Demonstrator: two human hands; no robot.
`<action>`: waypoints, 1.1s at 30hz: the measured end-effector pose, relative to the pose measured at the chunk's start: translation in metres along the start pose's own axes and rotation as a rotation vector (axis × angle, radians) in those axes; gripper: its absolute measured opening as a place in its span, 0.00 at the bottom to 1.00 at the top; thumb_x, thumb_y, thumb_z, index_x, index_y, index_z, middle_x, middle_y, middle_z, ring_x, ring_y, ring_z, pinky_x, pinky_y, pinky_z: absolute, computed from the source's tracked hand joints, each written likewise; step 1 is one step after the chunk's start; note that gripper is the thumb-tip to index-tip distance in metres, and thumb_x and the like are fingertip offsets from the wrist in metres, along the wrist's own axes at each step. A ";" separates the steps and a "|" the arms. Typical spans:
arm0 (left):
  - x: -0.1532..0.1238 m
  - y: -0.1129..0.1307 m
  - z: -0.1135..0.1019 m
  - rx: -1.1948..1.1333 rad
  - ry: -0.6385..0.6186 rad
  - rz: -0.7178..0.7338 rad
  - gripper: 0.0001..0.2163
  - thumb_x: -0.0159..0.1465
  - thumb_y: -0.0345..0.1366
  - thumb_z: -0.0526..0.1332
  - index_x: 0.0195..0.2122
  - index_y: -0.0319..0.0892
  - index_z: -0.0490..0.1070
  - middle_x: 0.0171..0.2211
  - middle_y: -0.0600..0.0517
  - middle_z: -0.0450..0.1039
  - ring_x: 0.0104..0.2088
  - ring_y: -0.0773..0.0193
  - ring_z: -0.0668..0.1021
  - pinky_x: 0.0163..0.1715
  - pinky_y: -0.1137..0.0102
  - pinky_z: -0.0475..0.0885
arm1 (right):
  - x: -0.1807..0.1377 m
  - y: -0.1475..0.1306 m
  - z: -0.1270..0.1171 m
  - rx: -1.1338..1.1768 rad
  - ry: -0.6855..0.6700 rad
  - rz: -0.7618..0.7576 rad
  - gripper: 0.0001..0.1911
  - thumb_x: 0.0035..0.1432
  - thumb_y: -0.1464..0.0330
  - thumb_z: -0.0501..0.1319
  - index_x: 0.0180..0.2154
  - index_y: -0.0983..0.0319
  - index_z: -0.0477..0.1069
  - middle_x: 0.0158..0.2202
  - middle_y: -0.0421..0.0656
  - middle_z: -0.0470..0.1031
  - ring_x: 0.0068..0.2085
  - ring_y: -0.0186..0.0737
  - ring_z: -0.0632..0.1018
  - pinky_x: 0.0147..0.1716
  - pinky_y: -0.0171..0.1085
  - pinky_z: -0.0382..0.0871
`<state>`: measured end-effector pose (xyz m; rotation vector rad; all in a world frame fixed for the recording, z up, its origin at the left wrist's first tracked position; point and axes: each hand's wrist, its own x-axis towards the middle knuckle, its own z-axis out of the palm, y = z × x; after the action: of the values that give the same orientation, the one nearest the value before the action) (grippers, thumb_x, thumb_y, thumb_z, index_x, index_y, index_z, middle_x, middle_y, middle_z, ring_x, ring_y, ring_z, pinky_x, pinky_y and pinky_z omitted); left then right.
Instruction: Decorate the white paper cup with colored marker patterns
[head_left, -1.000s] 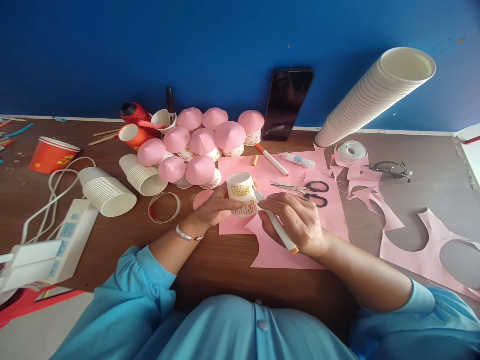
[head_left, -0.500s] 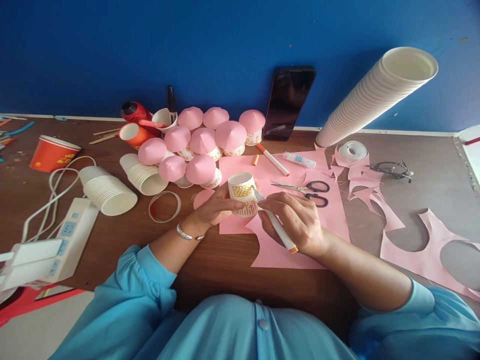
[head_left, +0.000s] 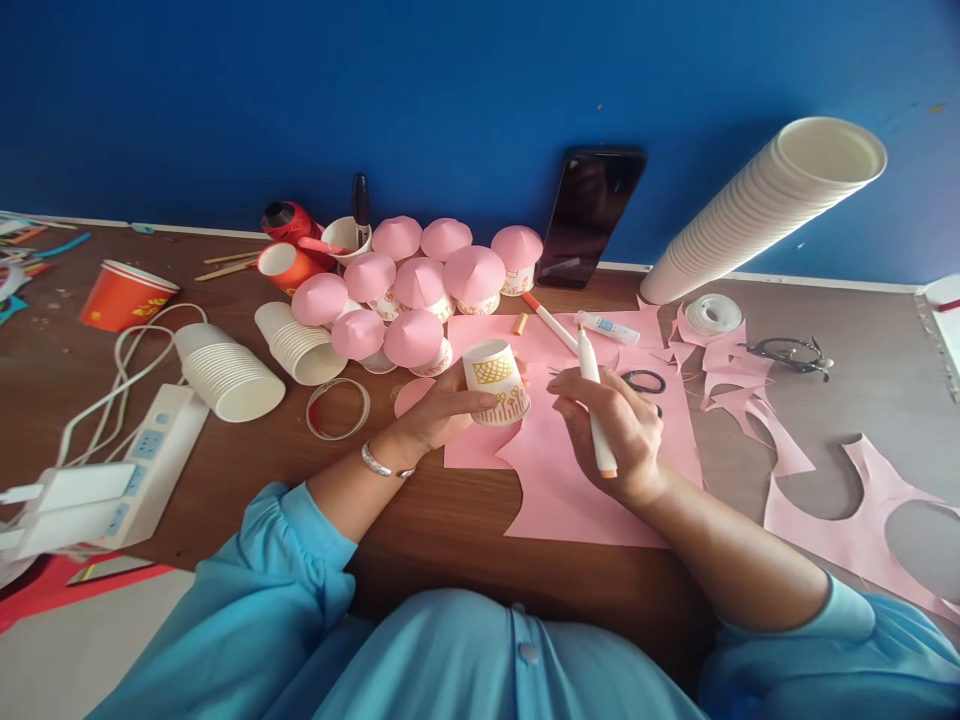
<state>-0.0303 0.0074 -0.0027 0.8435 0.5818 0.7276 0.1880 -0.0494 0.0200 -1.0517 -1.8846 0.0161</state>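
A white paper cup [head_left: 496,382] with a yellow crosshatched window, flowers and red grass drawn on it is in my left hand [head_left: 444,408], thumb across its front. My right hand [head_left: 611,425] is closed around a white marker [head_left: 598,405] with an orange end; its uncapped tip points up, apart from the cup. Beneath both hands lie pink paper sheets [head_left: 570,500]. Scissors [head_left: 643,381] are partly hidden behind my right hand. A second marker [head_left: 550,322], a small orange-yellow cap [head_left: 520,324] and a glue bottle [head_left: 609,327] rest on the paper.
Several decorated cups with pink cone roofs [head_left: 474,272] stand at the back, near a leaning phone [head_left: 592,215]. A tall cup stack [head_left: 765,210] leans on the wall. Left are more stacked cups [head_left: 229,372] and a power strip [head_left: 154,465]; right, glasses [head_left: 791,352] and paper scraps [head_left: 862,505].
My right hand has drawn the marker away from the cup to the right, and the marker now stands more upright. The cup remains in my left hand, slightly tilted. The view has shifted a little.
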 end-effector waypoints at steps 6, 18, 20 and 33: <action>0.000 0.002 0.005 -0.049 0.038 -0.014 0.24 0.57 0.39 0.75 0.54 0.41 0.77 0.51 0.42 0.82 0.51 0.49 0.82 0.49 0.59 0.76 | 0.000 -0.001 0.012 0.049 -0.082 0.031 0.25 0.66 0.63 0.69 0.59 0.59 0.64 0.53 0.55 0.80 0.49 0.52 0.84 0.44 0.49 0.82; -0.001 0.000 0.000 -0.076 -0.023 0.022 0.22 0.56 0.39 0.73 0.53 0.42 0.77 0.48 0.43 0.82 0.54 0.45 0.81 0.55 0.53 0.74 | 0.001 -0.009 0.000 0.014 0.015 -0.075 0.18 0.73 0.63 0.57 0.61 0.59 0.69 0.36 0.44 0.77 0.34 0.42 0.81 0.31 0.40 0.79; -0.001 -0.001 0.000 -0.066 -0.016 0.019 0.23 0.56 0.40 0.73 0.52 0.41 0.77 0.48 0.43 0.82 0.55 0.44 0.81 0.56 0.52 0.73 | 0.004 -0.012 0.001 0.067 0.052 -0.057 0.17 0.69 0.69 0.61 0.58 0.60 0.69 0.36 0.44 0.79 0.34 0.42 0.82 0.31 0.40 0.80; 0.000 -0.001 -0.003 -0.043 -0.009 -0.019 0.24 0.54 0.39 0.74 0.52 0.40 0.77 0.48 0.42 0.82 0.51 0.45 0.82 0.51 0.55 0.75 | 0.009 -0.015 0.001 0.086 0.016 -0.021 0.12 0.64 0.75 0.64 0.49 0.60 0.70 0.36 0.42 0.82 0.35 0.41 0.85 0.34 0.39 0.82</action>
<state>-0.0319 0.0079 -0.0052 0.7999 0.5637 0.7169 0.1760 -0.0527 0.0318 -0.9714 -1.8640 0.0759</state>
